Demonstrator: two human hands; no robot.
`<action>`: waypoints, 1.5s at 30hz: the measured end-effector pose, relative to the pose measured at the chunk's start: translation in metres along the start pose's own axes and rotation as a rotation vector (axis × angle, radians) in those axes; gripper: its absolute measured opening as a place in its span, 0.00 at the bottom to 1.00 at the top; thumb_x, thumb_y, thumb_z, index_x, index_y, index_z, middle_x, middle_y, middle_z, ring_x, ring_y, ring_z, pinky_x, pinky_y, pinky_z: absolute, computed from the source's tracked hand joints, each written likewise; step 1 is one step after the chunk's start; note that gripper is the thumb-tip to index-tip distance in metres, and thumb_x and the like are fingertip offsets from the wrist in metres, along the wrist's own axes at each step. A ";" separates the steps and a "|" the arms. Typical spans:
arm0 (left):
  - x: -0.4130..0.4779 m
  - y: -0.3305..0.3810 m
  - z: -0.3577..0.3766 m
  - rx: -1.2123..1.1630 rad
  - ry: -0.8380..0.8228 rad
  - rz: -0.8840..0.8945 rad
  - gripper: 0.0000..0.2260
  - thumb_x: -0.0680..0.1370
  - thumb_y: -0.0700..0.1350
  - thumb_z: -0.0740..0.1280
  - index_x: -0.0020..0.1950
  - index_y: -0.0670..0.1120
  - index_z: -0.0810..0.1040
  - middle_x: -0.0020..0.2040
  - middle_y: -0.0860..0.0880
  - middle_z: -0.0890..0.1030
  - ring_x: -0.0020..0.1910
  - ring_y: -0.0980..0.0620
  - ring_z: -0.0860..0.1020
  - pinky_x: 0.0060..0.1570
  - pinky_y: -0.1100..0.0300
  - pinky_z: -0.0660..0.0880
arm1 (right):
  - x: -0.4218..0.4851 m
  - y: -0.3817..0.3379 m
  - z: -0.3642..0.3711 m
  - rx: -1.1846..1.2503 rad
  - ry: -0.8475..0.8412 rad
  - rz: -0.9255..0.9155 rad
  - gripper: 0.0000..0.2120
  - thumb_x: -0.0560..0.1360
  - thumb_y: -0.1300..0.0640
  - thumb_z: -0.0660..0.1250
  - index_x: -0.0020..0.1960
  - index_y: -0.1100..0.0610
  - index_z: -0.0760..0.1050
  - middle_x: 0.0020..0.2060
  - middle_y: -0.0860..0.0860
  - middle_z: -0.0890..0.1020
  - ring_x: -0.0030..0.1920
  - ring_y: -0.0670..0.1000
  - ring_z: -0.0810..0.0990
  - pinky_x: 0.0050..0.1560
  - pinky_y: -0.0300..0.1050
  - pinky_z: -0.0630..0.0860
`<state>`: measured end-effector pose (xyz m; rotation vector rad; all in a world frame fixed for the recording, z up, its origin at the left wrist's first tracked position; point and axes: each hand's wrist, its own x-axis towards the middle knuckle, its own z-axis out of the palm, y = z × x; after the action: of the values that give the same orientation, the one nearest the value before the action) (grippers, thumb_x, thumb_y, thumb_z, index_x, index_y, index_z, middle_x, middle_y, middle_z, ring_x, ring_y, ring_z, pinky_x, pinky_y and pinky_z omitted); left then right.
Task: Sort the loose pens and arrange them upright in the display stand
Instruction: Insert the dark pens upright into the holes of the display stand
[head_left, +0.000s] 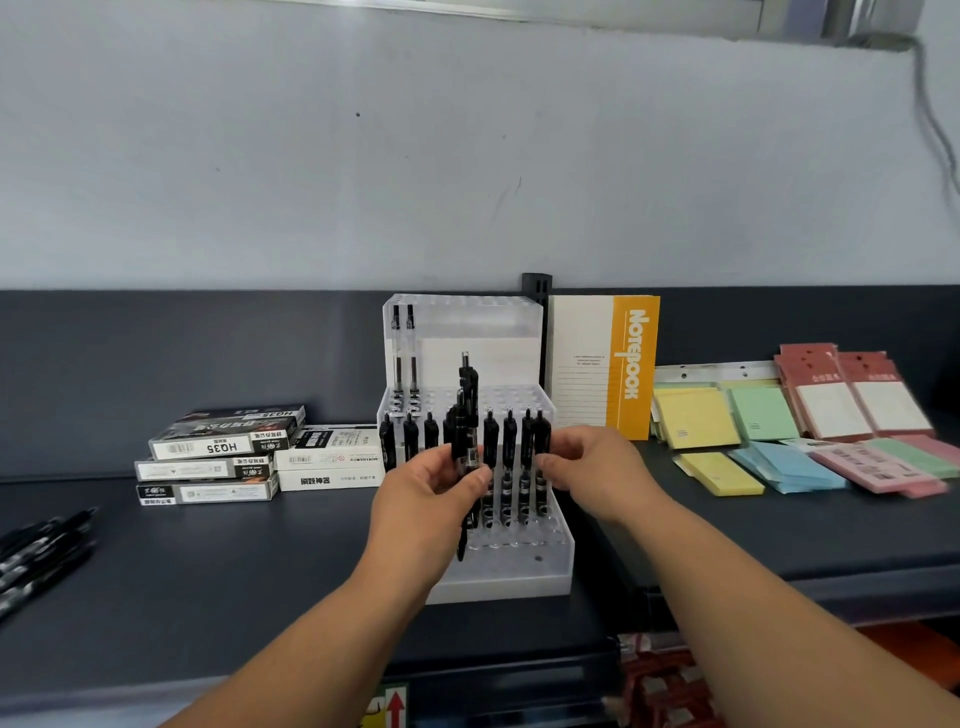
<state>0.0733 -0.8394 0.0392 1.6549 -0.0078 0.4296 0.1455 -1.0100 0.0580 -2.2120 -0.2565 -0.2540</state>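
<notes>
Head view shows the left hand (436, 483) curled round a bundle of black pens (465, 415), upright as ready supply before the display stand (519, 571), while the right hand (592, 467) pinches the front row's rightmost pen (540, 431), apparently seating it; loose pens (36, 551) lie far left.

1. The dark grey worktop (260, 571) lies bare in front and to the left of the clear acrylic tiered display stand (519, 571), as far as the loose black pens (41, 545) at the far left edge.
2. Stacked black-and-white pen boxes (223, 457) block the stand's left side, and an upright white-and-yellow notebook (602, 364) closes off its rear right.
3. Pastel sticky-note pads (779, 457) cover the worktop to the right.
4. A row of black pens (509, 431) walls off the stand's middle. The front holes are open, and so is the upper tier beside the two clear pens (404, 353).
5. The left hand (431, 499), gripping a bundle of black pens (467, 410), and the right hand (592, 467) crowd that row.
</notes>
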 end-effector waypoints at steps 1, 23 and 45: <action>-0.001 0.001 0.000 -0.001 -0.003 -0.001 0.10 0.75 0.42 0.72 0.56 0.50 0.82 0.46 0.55 0.85 0.48 0.59 0.83 0.54 0.61 0.77 | 0.001 0.000 0.000 -0.034 -0.004 -0.005 0.08 0.76 0.53 0.69 0.54 0.52 0.82 0.47 0.46 0.84 0.49 0.47 0.81 0.53 0.43 0.77; 0.000 -0.001 -0.010 -0.024 -0.016 0.015 0.09 0.75 0.43 0.72 0.54 0.52 0.82 0.44 0.55 0.85 0.48 0.58 0.83 0.52 0.63 0.76 | -0.015 -0.010 0.000 -0.037 0.168 0.071 0.12 0.72 0.50 0.72 0.52 0.52 0.75 0.41 0.45 0.79 0.42 0.44 0.77 0.40 0.38 0.70; 0.024 -0.005 -0.095 -0.025 -0.061 0.077 0.14 0.75 0.44 0.71 0.60 0.55 0.79 0.47 0.51 0.84 0.47 0.52 0.84 0.53 0.56 0.78 | -0.033 -0.088 0.059 0.351 0.125 -0.102 0.12 0.74 0.49 0.71 0.56 0.53 0.81 0.46 0.44 0.84 0.47 0.41 0.82 0.46 0.32 0.75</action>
<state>0.0709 -0.7420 0.0478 1.6467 -0.1223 0.4355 0.0954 -0.9131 0.0799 -1.8320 -0.3195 -0.3718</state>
